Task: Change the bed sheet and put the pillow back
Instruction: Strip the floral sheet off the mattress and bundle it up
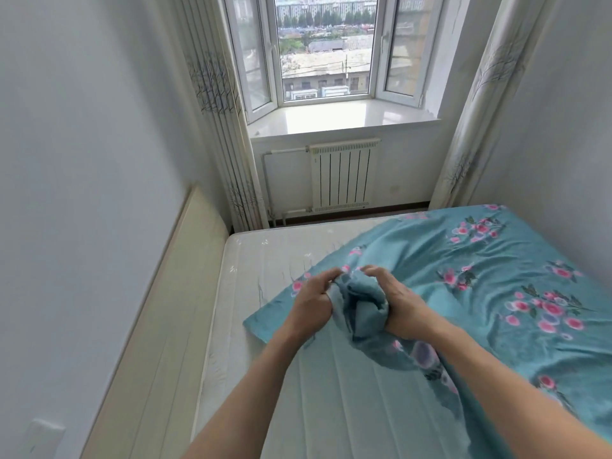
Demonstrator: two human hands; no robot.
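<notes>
Head view looks down on a bed set in the corner of a narrow room. Mattress [265, 260]: white, quilted in lengthwise channels, bare along its left and near portions. Bed sheet [490, 279]: teal fabric printed with pink and lilac flowers, spread over the right and far part of the mattress, wrinkled, with its left edge running diagonally across the mattress top. One portion of the sheet is gathered into a bunch at centre, raised above the mattress.

Left hand [311, 303]: fingers curled, gripping the left side of the bunch. Right hand [400, 303]: fingers curled over the right side of the bunch, grasping the same fabric. Both forearms extend from the lower edge of the view, and the sheet drapes down between them.

Headboard [159, 326]: cream panel, standing against the left wall along the mattress side. White walls enclose the bed at left and right. Bay window [326, 48]: white frames, glossy white sill below, with buildings and trees visible outside. Radiator [341, 175]: white, ribbed, mounted under the sill with a pipe at its left. Curtains [218, 104]: pale fabric with a bare-tree print, hanging at both sides of the window. Wall plate [43, 438]: white, at lower left.

No legible writing or brand marking appears.
</notes>
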